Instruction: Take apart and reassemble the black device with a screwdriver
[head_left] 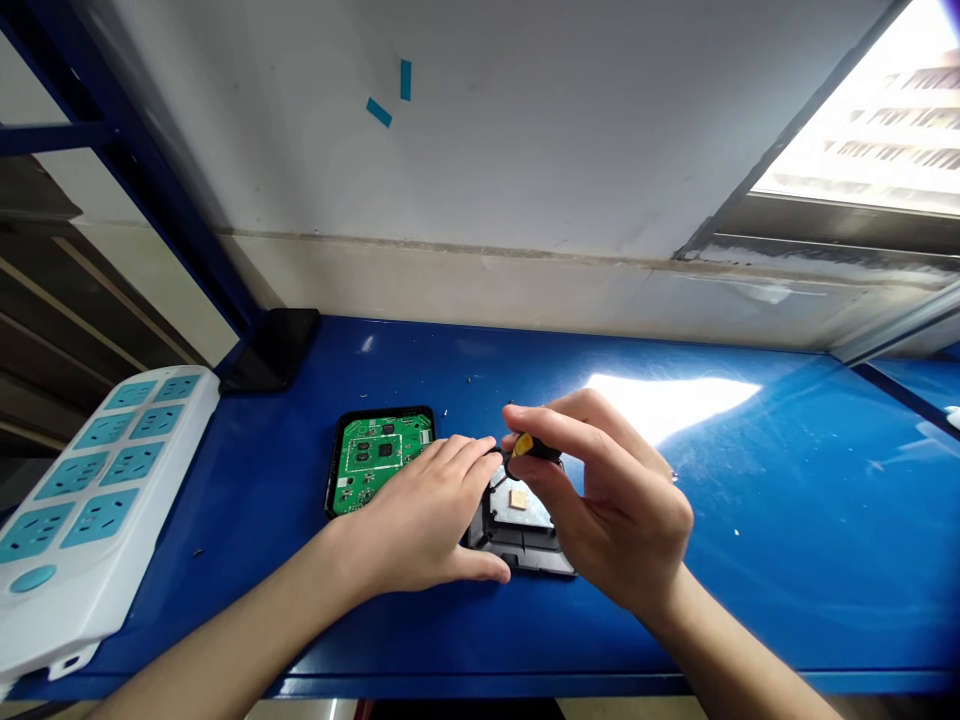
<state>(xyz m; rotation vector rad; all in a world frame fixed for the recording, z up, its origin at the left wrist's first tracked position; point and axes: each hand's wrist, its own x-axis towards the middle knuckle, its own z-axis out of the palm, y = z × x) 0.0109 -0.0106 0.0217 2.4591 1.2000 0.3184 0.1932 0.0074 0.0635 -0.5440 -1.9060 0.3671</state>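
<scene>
Pinching a yellow-and-black screwdriver (534, 447) between thumb and fingers, our right hand (611, 505) holds it just above a grey cover panel (525, 535) that lies near the front middle of the blue surface (750, 520); we cannot see the tip. Our left hand (427, 515) rests flat and holds nothing, fingers together, thumb on the panel's near edge. Just left, partly under that hand, we see a green circuit board (375, 455) in a black shell. A white power strip (90, 490) lies well apart at far left

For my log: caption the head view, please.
Right hand holds a yellow-capped screwdriver over a grey cover, left hand steadying it, green circuit board beside.
</scene>
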